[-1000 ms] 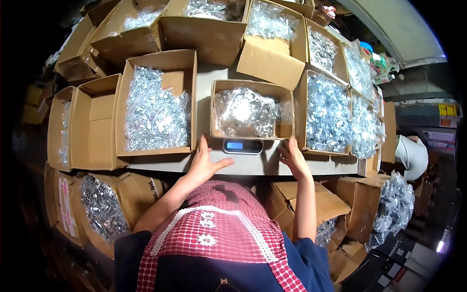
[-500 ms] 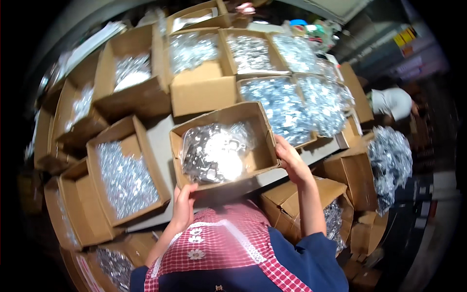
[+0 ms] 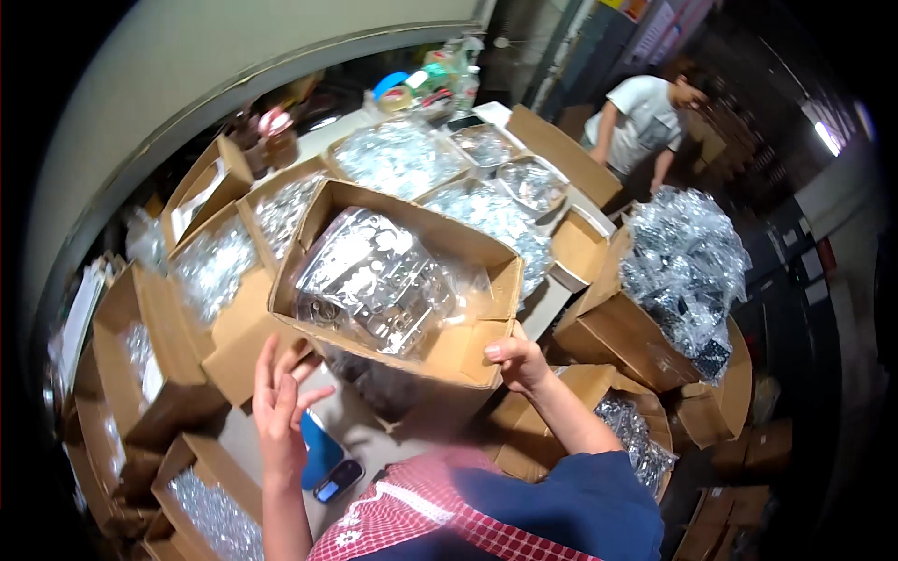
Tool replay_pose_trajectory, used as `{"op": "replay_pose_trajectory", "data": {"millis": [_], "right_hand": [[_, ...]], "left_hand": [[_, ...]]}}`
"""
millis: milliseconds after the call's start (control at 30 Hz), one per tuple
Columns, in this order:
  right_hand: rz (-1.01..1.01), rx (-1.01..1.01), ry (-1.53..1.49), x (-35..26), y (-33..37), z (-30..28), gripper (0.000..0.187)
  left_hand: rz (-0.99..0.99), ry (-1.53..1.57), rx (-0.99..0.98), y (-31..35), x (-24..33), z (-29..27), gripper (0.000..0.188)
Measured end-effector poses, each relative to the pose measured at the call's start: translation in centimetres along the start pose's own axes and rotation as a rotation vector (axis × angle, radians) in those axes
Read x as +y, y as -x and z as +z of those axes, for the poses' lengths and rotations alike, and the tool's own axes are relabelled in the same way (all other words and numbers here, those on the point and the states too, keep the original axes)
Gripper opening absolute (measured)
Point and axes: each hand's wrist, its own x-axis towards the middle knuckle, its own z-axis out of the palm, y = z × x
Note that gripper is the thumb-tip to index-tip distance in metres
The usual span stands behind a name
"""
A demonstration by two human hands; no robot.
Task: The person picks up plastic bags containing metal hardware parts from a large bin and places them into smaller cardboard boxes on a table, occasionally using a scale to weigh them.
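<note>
An open cardboard box is raised in front of me, tilted with its right end lower. Inside it lies a clear plastic bag of shiny metal parts. My right hand grips the box's near right corner, thumb over the rim. Just off the near left corner, my left hand has its fingers spread and holds nothing. Below it on the table is a blue scale with a small display. A dark plastic-wrapped bundle shows under the box, partly hidden by it.
Cardboard boxes of small shiny packets, such as one at lower left, surround me. At right, a box overflows with a plastic-wrapped bundle. Tape rolls and a jar stand at the back. A person bends beyond the table.
My view has swung right, bringing the person into sight. My left hand has let go of the box and opened. The right hand still holds the box, and the blue scale has come into view.
</note>
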Motion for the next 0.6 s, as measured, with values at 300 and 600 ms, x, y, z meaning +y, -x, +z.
{"op": "replay_pose_trajectory", "data": {"millis": [300, 600], "right_hand": [[-0.107, 0.172, -0.056, 2.8, -0.3, 0.0, 0.087], [-0.287, 1.138, 1.531, -2.8, -6.7, -28.3, 0.061]], "left_hand": [[-0.252, 0.273, -0.111, -6.2, -8.4, 9.2, 0.049], [-0.178, 0.386, 0.043, -7.0, -6.9, 7.2, 0.021]]}}
